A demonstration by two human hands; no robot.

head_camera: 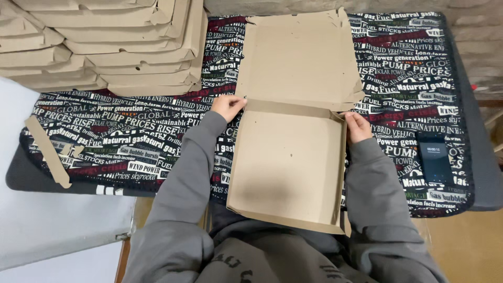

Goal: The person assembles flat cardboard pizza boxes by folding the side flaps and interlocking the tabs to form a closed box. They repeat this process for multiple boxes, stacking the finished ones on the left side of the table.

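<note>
My left hand (227,106) has its grip pinched closed on the left end of the fold line of the flat cardboard box (291,162), and my right hand (358,127) grips the right end of that fold in the same way, fingers curled over the raised side flap. The box lies open in front of me on the worktop, its tray half nearest my body and hanging a little over the edge, its lid half (297,55) spread flat beyond my hands. Under it I see a dark printed cloth (136,131). A stack of folded boxes (105,42) sits at the far left, well apart. A cardboard strip (48,152) lies left; a phone (434,155) lies right.
</note>
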